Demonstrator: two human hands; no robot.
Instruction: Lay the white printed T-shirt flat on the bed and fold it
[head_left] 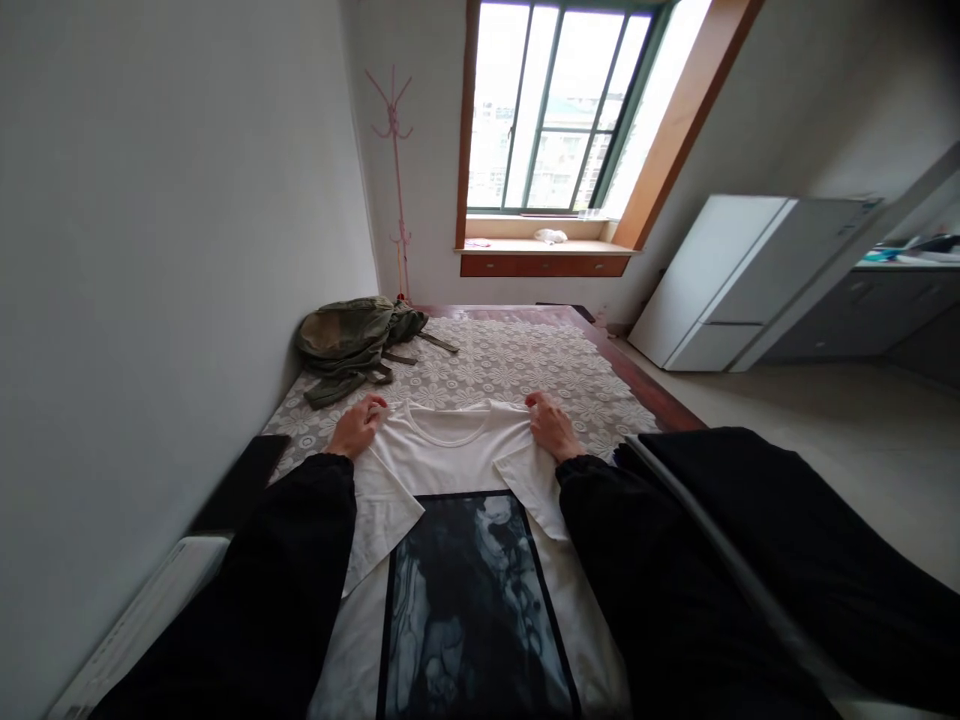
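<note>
A white T-shirt [450, 455] with a large dark printed panel lies spread out before me, its neckline at the far end and both sleeves folded inward over the front. My left hand [358, 425] pinches the shirt's left shoulder. At the opposite shoulder, my right hand [553, 425] has its fingers closed on the fabric. Beneath the shirt is a table covered with a floral lace tablecloth [517, 355]. Dark sleeves cover both my forearms and hide parts of the shirt's sides.
A green backpack [352, 335] rests at the table's far left, against the wall. Dark folded cloth [750, 490] hangs to the right. Beyond stand a pink coat rack [397, 170], a window [562, 110] and a white refrigerator [720, 280]. A white slatted object [142, 625] sits at lower left.
</note>
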